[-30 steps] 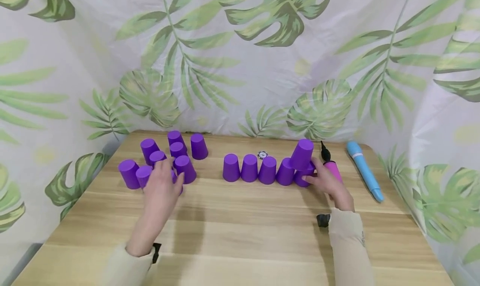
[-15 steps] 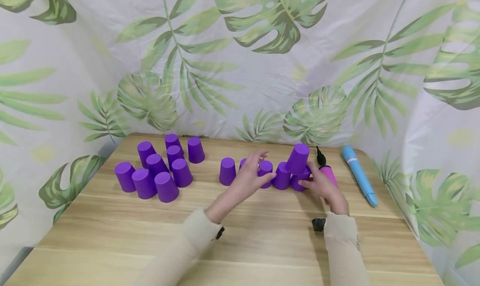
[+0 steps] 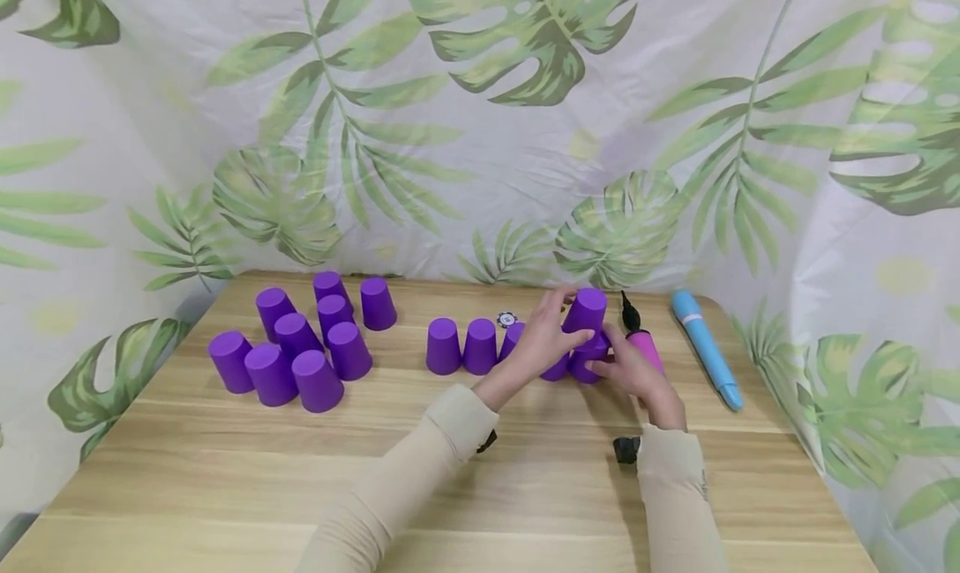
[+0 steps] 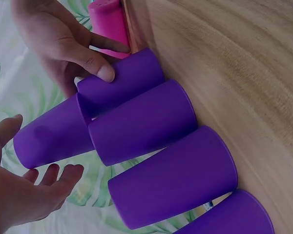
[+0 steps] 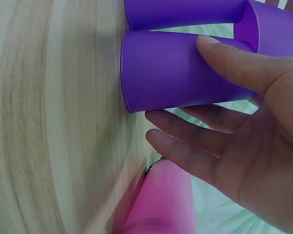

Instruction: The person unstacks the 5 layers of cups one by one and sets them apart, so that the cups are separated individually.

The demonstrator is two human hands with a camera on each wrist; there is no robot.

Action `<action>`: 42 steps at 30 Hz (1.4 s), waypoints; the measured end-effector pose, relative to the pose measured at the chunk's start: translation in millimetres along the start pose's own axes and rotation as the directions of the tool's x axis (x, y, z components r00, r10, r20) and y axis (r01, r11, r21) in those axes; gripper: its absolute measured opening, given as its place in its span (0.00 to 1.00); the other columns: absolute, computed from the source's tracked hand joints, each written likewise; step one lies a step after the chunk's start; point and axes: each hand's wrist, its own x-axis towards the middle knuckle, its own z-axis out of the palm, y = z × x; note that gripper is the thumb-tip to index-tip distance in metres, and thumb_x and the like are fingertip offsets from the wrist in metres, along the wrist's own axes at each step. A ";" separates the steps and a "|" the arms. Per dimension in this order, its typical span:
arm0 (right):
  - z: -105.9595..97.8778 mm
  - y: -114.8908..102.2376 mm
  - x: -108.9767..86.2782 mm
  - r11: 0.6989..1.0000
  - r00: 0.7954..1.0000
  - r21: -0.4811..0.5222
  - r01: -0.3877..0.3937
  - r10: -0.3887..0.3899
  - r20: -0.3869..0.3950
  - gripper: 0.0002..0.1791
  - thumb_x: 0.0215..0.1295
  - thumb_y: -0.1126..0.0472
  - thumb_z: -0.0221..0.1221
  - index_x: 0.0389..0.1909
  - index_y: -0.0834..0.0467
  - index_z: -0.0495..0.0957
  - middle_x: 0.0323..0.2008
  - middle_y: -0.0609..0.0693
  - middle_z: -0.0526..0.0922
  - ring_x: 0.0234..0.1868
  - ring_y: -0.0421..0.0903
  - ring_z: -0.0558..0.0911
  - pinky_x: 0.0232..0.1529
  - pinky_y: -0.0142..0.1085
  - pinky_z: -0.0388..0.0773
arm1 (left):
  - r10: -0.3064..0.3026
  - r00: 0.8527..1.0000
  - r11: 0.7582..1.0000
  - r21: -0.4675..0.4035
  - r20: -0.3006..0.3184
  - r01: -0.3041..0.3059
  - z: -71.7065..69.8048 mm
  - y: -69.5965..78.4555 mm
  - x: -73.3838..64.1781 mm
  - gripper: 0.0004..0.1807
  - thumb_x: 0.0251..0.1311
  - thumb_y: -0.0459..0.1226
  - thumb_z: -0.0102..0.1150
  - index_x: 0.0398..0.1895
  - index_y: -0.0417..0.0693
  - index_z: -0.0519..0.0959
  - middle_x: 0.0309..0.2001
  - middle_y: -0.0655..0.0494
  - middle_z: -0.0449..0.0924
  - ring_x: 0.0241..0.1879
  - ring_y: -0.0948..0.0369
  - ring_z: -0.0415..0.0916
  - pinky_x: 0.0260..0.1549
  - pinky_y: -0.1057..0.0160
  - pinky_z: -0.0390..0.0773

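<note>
beige sleeves (image 3: 678, 498), black wrist-worn devices (image 3: 627, 449)

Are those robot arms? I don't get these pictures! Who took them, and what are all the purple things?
No robot here: these are a person's own two hands. The wide picture comes from a camera on their head, looking forward and down. The two close pictures come from cameras on the left and right wrists, so the cups look sideways.

On the wooden table are a row of upside-down purple cups and a group of more cups to the left. There's also a blue tube, a pink tube and a little round chip.

The right hand seems to hold the end cup. The left hand is open around the top cup, which sits tilted above the row.
</note>
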 end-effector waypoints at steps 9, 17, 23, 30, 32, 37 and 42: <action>-1.0 -0.9 1.3 0.999 1.000 -0.036 -0.012 0.012 -0.010 0.38 0.63 0.68 0.60 0.70 0.68 0.52 0.57 0.72 0.72 0.58 0.66 0.73 0.60 0.56 0.68 | -0.038 0.999 0.998 -0.048 -0.011 0.037 7.8 -4.7 8.0 0.35 0.57 0.38 0.67 0.65 0.43 0.63 0.56 0.44 0.70 0.56 0.49 0.71 0.52 0.56 0.74; 2.0 4.2 1.2 1.000 1.000 -0.029 -0.005 0.005 -0.011 0.37 0.62 0.67 0.61 0.68 0.67 0.54 0.57 0.71 0.72 0.57 0.65 0.74 0.59 0.55 0.69 | -0.070 0.997 0.997 -0.033 -0.039 0.069 16.9 -8.0 11.0 0.31 0.55 0.37 0.67 0.61 0.43 0.66 0.54 0.47 0.73 0.52 0.54 0.73 0.51 0.59 0.75; 2.1 5.0 2.1 1.000 1.000 0.017 -0.021 0.021 -0.020 0.38 0.61 0.68 0.62 0.69 0.65 0.55 0.58 0.70 0.72 0.58 0.65 0.73 0.59 0.55 0.70 | -0.105 0.994 0.994 -0.028 -0.027 0.104 17.7 -3.8 11.8 0.32 0.54 0.37 0.66 0.60 0.44 0.64 0.54 0.46 0.73 0.51 0.54 0.74 0.49 0.59 0.76; 1.5 7.6 1.5 0.998 0.999 0.043 -0.040 0.041 -0.026 0.36 0.61 0.68 0.63 0.68 0.61 0.58 0.57 0.67 0.73 0.56 0.65 0.75 0.56 0.54 0.73 | -0.032 0.996 0.998 -0.048 -0.080 0.028 2.3 1.9 2.4 0.34 0.55 0.39 0.66 0.63 0.42 0.64 0.54 0.47 0.71 0.51 0.55 0.73 0.50 0.60 0.76; 1.5 8.4 1.6 0.998 0.999 0.039 -0.038 0.039 -0.033 0.34 0.61 0.68 0.62 0.66 0.61 0.59 0.56 0.67 0.74 0.54 0.64 0.76 0.56 0.54 0.73 | 0.001 0.995 0.999 -0.053 -0.103 -0.007 -6.8 4.3 -4.2 0.34 0.55 0.40 0.67 0.63 0.41 0.64 0.53 0.47 0.70 0.52 0.54 0.73 0.50 0.59 0.76; 1.7 7.5 1.7 0.998 0.998 0.053 -0.045 0.047 -0.035 0.31 0.61 0.69 0.62 0.63 0.62 0.60 0.53 0.68 0.74 0.52 0.65 0.77 0.54 0.53 0.74 | 0.013 0.987 0.995 -0.099 -0.158 -0.029 -34.6 7.1 -27.8 0.34 0.55 0.39 0.67 0.63 0.41 0.65 0.52 0.47 0.70 0.51 0.54 0.73 0.50 0.57 0.77; 2.7 7.7 0.9 0.998 0.999 0.061 -0.023 0.025 -0.040 0.30 0.61 0.66 0.63 0.61 0.62 0.60 0.52 0.69 0.73 0.51 0.66 0.77 0.51 0.50 0.76 | 0.027 0.970 0.989 -0.134 -0.243 -0.061 -66.6 0.7 -54.2 0.32 0.52 0.35 0.69 0.60 0.37 0.67 0.51 0.44 0.71 0.48 0.52 0.74 0.47 0.58 0.79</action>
